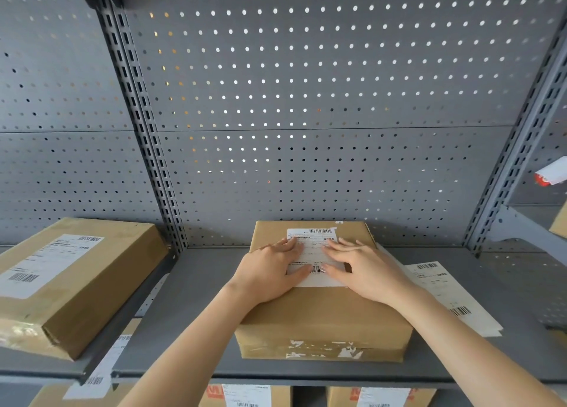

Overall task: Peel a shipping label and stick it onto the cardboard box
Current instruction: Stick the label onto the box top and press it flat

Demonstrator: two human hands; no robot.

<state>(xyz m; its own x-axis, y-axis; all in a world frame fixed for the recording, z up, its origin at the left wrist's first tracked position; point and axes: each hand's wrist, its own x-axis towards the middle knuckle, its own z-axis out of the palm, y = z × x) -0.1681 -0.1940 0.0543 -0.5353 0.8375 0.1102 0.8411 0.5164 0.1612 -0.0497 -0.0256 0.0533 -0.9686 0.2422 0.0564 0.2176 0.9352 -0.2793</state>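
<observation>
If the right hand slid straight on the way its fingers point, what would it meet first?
Its fingers point up and to the left across the label, so the right hand would probably meet the left hand first, whose fingertips lie just ahead on the same label atop the box.

A grey metal wall full of little round holes (306, 100) fills the top of the frame. At the left, a flat brown cardboard parcel with a white sticker (70, 278) sits on a grey metal shelf (196, 330). At the right, a white paper sheet with barcodes (445, 293) lies flat on that shelf. Along the bottom edge, more brown boxes with white stickers (248, 396) peek out below.
</observation>
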